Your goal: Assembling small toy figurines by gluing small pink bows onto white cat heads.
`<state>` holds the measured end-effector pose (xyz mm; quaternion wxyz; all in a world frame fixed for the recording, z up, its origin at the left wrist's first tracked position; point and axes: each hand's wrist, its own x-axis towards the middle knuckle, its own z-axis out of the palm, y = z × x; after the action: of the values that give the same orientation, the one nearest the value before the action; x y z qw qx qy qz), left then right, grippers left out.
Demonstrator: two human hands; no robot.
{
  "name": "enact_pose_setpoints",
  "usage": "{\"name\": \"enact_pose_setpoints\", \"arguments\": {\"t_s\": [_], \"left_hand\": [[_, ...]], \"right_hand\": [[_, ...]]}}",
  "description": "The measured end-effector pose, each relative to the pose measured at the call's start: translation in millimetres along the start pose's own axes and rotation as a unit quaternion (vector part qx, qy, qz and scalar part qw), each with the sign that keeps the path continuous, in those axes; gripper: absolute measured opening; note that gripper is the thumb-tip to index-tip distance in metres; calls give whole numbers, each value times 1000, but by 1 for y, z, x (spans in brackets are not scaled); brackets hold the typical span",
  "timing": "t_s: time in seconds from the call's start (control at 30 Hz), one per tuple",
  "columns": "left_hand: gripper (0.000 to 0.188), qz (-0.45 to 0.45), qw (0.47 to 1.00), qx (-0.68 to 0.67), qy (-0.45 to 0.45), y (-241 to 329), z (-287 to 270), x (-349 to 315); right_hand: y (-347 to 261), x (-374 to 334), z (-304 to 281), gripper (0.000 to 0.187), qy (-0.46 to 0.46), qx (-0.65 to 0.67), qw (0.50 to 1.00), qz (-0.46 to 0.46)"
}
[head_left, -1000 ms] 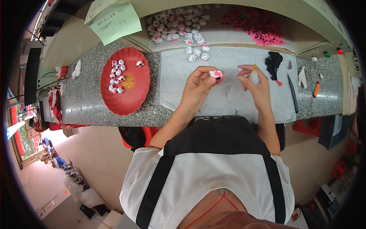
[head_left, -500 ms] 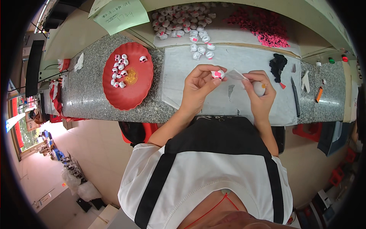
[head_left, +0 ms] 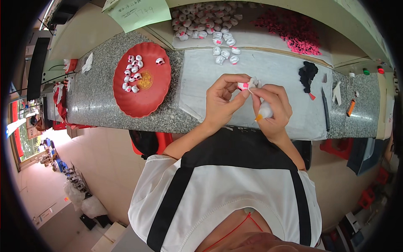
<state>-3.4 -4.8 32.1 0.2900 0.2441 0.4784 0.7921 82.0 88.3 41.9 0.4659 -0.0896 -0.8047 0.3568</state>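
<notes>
Between the thumb and fingers of my left hand [head_left: 222,98] is a small rounded white piece with a pink patch [head_left: 242,86]. My right hand [head_left: 277,107] pinches a crumpled white cloth [head_left: 255,82] against that piece, so part of the piece is covered. Tucked in the same right hand is a small white squeeze bottle [head_left: 265,110], its yellow tip pointing down toward me. Both hands are over a white sheet [head_left: 195,77] on the bench. Similar white pieces [head_left: 225,54] lie beyond my hands, at the sheet's far edge.
To the left, a scalloped red plate [head_left: 161,98] holds several white-and-pink pieces. A shelf at the back carries a heap of white pieces [head_left: 201,21] and a pile of pink parts [head_left: 300,40]. Rightward lie a black cloth [head_left: 308,75], a dark pen-like tool [head_left: 325,109] and an orange cutter [head_left: 351,108].
My right hand has moved left, bringing the cloth from beside the white piece onto it. The bottle in that hand has turned, its yellow tip now pointing down and left.
</notes>
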Motion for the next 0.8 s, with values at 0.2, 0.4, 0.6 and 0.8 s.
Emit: {"name": "enact_pose_setpoints", "arguments": {"t_s": [0.2,0.4,0.6,0.8], "left_hand": [[23,3,999,35,-16,-5,-5,-5],[20,110,970,180,125,6,-50,1],[16,134,748,612,218,30,-155,12],[21,141,789,598,12,-3,-73,44]], "right_hand": [[-7,0,4,21,-25,11,999,20],[26,0,-13,13,-99,120,951,266],[69,-5,-57,26,-128,-170,949,235],[62,-4,-52,30,-73,-74,969,223]]}}
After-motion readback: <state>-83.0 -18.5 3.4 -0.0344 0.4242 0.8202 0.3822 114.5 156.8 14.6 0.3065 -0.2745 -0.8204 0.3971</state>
